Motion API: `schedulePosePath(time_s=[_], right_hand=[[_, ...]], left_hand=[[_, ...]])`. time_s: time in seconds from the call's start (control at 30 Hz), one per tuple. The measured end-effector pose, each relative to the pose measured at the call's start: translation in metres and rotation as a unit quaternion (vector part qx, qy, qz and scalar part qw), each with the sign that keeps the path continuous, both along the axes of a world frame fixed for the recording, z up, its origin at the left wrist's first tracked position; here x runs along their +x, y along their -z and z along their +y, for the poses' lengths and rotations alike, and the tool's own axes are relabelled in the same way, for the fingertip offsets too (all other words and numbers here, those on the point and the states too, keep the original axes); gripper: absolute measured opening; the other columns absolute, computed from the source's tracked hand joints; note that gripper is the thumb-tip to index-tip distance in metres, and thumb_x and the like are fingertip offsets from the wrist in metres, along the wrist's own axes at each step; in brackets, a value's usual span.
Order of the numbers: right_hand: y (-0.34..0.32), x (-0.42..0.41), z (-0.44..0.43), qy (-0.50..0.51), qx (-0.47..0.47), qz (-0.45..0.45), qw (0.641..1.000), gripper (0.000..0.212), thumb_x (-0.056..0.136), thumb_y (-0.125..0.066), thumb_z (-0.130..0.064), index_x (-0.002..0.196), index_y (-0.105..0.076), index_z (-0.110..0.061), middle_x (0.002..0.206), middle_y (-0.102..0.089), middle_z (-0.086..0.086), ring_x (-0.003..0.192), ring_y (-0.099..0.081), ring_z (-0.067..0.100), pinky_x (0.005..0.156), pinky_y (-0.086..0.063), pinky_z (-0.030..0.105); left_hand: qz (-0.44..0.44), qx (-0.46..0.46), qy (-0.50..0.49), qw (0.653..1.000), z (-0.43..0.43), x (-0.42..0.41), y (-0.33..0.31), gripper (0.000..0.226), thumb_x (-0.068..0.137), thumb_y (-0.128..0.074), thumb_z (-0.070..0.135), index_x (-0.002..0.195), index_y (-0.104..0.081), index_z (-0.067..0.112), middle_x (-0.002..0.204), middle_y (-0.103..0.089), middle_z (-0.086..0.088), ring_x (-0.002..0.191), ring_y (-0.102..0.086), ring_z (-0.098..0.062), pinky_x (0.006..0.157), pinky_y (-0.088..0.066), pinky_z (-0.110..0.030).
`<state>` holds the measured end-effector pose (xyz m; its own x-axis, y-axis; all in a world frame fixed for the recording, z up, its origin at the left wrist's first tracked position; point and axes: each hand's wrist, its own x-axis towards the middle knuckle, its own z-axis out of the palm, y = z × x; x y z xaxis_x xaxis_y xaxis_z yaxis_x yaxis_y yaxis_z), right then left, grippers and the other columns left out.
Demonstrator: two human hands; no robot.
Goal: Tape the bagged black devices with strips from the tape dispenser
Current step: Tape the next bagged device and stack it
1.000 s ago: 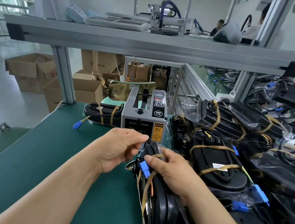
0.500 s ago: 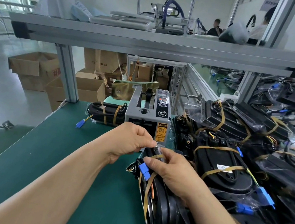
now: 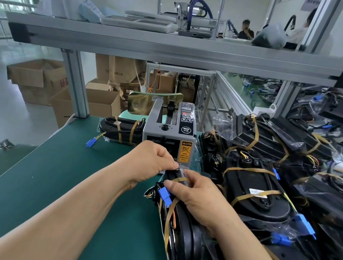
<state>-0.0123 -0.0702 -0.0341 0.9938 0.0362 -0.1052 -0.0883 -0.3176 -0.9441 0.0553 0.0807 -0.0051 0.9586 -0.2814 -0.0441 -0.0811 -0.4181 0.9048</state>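
**Both hands at the dispenser's mouth, one device mid-wrap**

Head view: the left hand point(image 3: 150, 164), fingers curled together, pinches the top end of the bagged device point(image 3: 182, 248), which lies on the green table point(image 3: 49, 178) just in front of the tape dispenser point(image 3: 165, 133). Is a strip in that pinch? Cannot tell. The right hand point(image 3: 196, 195) clamps the same end, thumb beside the blue connector point(image 3: 164, 196). Brown bands already cross this device, and the pile point(image 3: 255, 185) to the right wears them too. How many remain is unclear.
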Motion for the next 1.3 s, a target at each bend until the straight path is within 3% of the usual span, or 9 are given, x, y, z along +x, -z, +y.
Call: schedulePosePath(time_s=[0.17, 0.33, 0.43, 0.6, 0.8, 1.0, 1.1, 1.2, 1.3], right_hand=[[0.000, 0.000, 0.002, -0.004, 0.019, 0.006, 1.000, 0.051, 0.064, -0.072, -0.054, 0.100, -0.069, -0.018, 0.083, -0.075, 0.005, 0.071, -0.070, 0.016, 0.084, -0.057, 0.046], [0.001, 0.001, 0.001, -0.004, 0.024, 0.007, 1.000, 0.048, 0.066, -0.073, -0.053, 0.099, -0.068, -0.019, 0.079, -0.073, 0.000, 0.071, -0.069, 0.019, 0.083, -0.057, 0.048], [0.002, 0.001, 0.001, -0.003, 0.021, 0.003, 1.000, 0.037, 0.075, -0.076, -0.047, 0.098, -0.069, -0.019, 0.077, -0.072, 0.000, 0.070, -0.068, 0.017, 0.083, -0.057, 0.046], [0.003, 0.001, 0.001, -0.002, 0.019, -0.004, 1.000, 0.026, 0.083, -0.076, -0.040, 0.102, -0.069, -0.024, 0.080, -0.074, 0.002, 0.075, -0.071, 0.021, 0.085, -0.057, 0.045], [0.001, 0.003, 0.001, -0.007, -0.020, -0.022, 1.000, 0.031, 0.083, -0.074, -0.044, 0.102, -0.068, -0.019, 0.092, -0.075, 0.006, 0.087, -0.072, 0.026, 0.086, -0.056, 0.044], [-0.014, 0.008, -0.001, -0.035, -0.135, 0.007, 0.990, 0.048, 0.078, -0.067, -0.069, 0.092, -0.053, -0.026, 0.081, -0.062, -0.013, 0.075, -0.060, 0.004, 0.068, -0.047, 0.022], [-0.029, 0.012, -0.003, -0.060, -0.203, 0.030, 0.977, 0.060, 0.069, -0.067, -0.078, 0.087, -0.052, -0.022, 0.077, -0.052, -0.011, 0.068, -0.050, 0.007, 0.061, -0.040, 0.025], [-0.036, 0.009, -0.004, -0.082, -0.206, 0.035, 0.975, 0.071, 0.071, -0.075, -0.068, 0.104, -0.064, -0.007, 0.086, -0.066, -0.006, 0.078, -0.062, 0.015, 0.072, -0.049, 0.030], [-0.032, 0.003, -0.006, -0.084, -0.157, 0.009, 0.984, 0.037, 0.078, -0.079, -0.047, 0.083, -0.066, -0.013, 0.066, -0.057, -0.009, 0.063, -0.052, 0.009, 0.062, -0.040, 0.022]], left_hand=[[-0.005, 0.003, -0.017, 1.000, -0.002, -0.002, -0.002, 0.019, 0.082, -0.077, 0.017, 0.065, -0.068, 0.012, 0.061, -0.064, 0.004, 0.047, -0.051, 0.005, 0.061, -0.042, -0.020], [-0.021, 0.022, -0.025, 0.999, -0.003, -0.003, -0.002, 0.020, 0.080, -0.078, 0.019, 0.067, -0.068, 0.009, 0.066, -0.067, -0.001, 0.068, -0.062, -0.011, 0.067, -0.052, -0.028], [-0.047, 0.051, -0.037, 0.997, -0.003, -0.002, 0.000, 0.021, 0.077, -0.080, 0.023, 0.070, -0.066, 0.009, 0.064, -0.063, 0.002, 0.066, -0.059, -0.016, 0.071, -0.055, -0.040], [-0.042, 0.036, -0.063, 0.996, -0.004, -0.005, 0.009, 0.027, 0.070, -0.085, 0.034, 0.083, -0.065, 0.021, 0.064, -0.058, 0.011, 0.061, -0.054, -0.007, 0.057, -0.041, -0.022], [0.058, -0.118, -0.114, 0.985, -0.008, -0.010, 0.018, 0.026, 0.083, -0.078, 0.020, 0.062, -0.065, 0.014, 0.039, -0.053, 0.012, 0.031, -0.045, 0.003, 0.034, -0.034, -0.010], [0.039, -0.112, -0.131, 0.984, -0.010, -0.012, 0.014, 0.034, 0.082, -0.078, 0.021, 0.050, -0.066, 0.020, 0.051, -0.063, 0.005, 0.045, -0.057, -0.004, 0.048, -0.047, -0.018], [0.028, -0.105, -0.107, 0.988, -0.009, -0.018, 0.015, 0.034, 0.083, -0.077, 0.023, 0.050, -0.067, 0.022, 0.055, -0.066, 0.005, 0.051, -0.061, -0.003, 0.054, -0.050, -0.019], [0.034, -0.105, -0.056, 0.992, -0.003, -0.028, 0.014, 0.029, 0.084, -0.076, 0.024, 0.055, -0.071, 0.022, 0.060, -0.066, 0.003, 0.054, -0.060, -0.003, 0.054, -0.047, -0.014], [0.043, -0.107, -0.036, 0.993, 0.005, -0.033, 0.011, 0.025, 0.089, -0.069, 0.028, 0.066, -0.076, 0.019, 0.063, -0.064, 0.004, 0.051, -0.051, -0.003, 0.047, -0.038, -0.009]])
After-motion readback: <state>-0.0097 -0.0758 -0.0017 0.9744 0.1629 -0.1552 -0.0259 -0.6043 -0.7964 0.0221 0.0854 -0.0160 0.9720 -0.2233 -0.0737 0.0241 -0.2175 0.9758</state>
